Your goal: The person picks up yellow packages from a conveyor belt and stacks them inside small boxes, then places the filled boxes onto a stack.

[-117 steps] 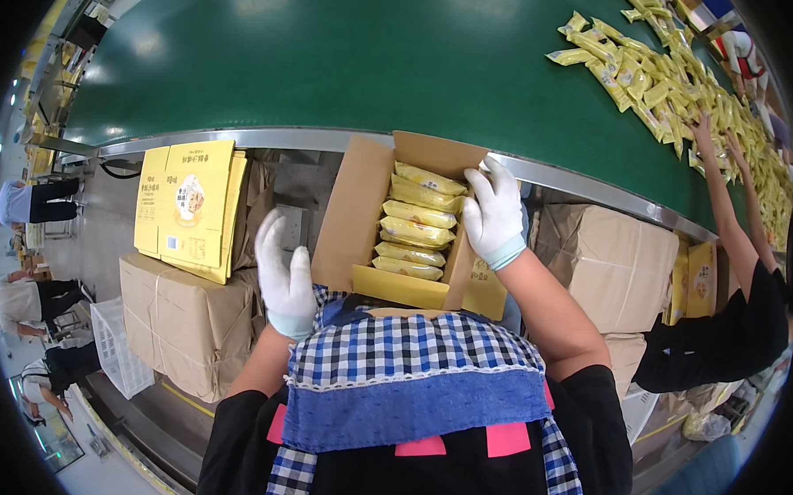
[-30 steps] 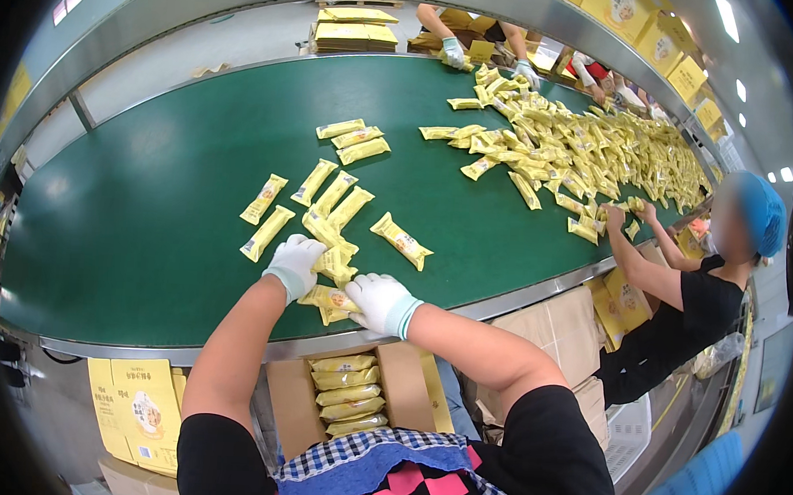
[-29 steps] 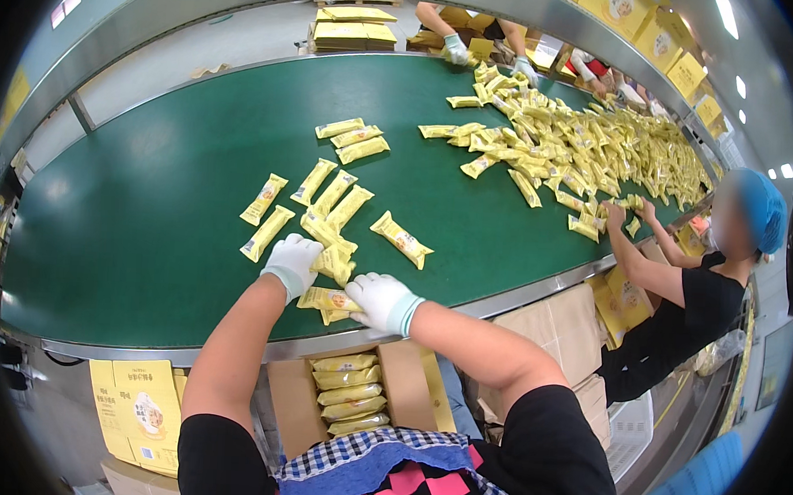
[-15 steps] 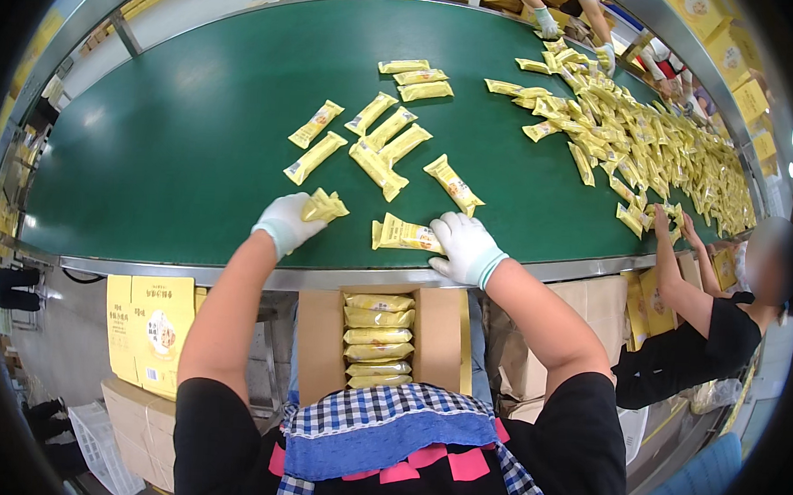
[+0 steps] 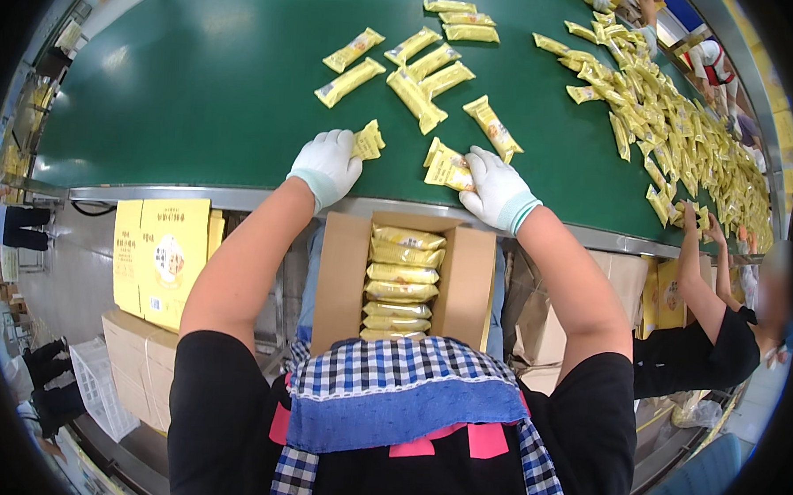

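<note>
My left hand (image 5: 327, 163), in a white glove with a pale green cuff, is closed around a yellow wrapped snack packet (image 5: 369, 140) whose end sticks out toward the right. My gloved right hand (image 5: 500, 188) grips yellow packets (image 5: 449, 169); two ends seem to overlap there, though fingers hide part of them. Both hands are over the near edge of the green conveyor belt (image 5: 243, 108). Just beyond the right one lies a single packet (image 5: 493, 128). Below the hands stands an open cardboard carton (image 5: 340, 263), holding a row of several yellow packets (image 5: 402, 274).
Loose packets (image 5: 418, 104) lie scattered mid-belt, and a big heap (image 5: 676, 127) covers its right side. A co-worker's hands (image 5: 698, 221) handle packets at right; other gloved hands work at the far side. Yellow cartons (image 5: 160, 259) stand left. A metal rail (image 5: 151, 198) edges the belt.
The view has shifted, so belt and carton appear higher and farther right. Both hands keep their grip near the belt edge; the packets in my right hand now show less length and look tilted.
</note>
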Motion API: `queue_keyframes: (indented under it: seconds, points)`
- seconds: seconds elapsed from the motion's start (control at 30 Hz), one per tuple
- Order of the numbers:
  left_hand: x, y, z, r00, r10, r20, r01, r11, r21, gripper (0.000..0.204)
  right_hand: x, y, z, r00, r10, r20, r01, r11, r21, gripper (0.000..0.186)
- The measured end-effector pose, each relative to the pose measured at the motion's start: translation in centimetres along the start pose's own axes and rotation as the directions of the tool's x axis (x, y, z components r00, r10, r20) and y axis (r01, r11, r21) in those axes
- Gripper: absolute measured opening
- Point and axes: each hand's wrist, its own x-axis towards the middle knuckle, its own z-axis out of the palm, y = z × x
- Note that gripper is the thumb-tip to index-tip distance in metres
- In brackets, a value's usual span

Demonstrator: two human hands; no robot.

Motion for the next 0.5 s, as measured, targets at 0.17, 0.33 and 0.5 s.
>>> queue_keyframes:
  seconds: [0.17,0.33,0.5]
  points:
    - [-1.2,-0.3,-0.5,0.997,0.068,0.046,-0.068,0.998,0.001,0.037,0.1,-1.1,-1.9,0.958,0.04,0.285,-0.032,0.999,-0.034,0.076]
    - [-1.8,-0.9,-0.9,0.998,0.051,0.022,-0.053,0.996,0.07,0.056,0.0,-1.3,-2.3,0.908,0.179,0.379,-0.172,0.984,-0.052,0.084]
    - [-1.2,-1.7,-1.3,0.995,0.013,0.102,-0.02,0.998,0.061,0.063,2.7,0.4,-3.3,0.897,0.257,0.36,-0.312,0.945,0.101,0.065]
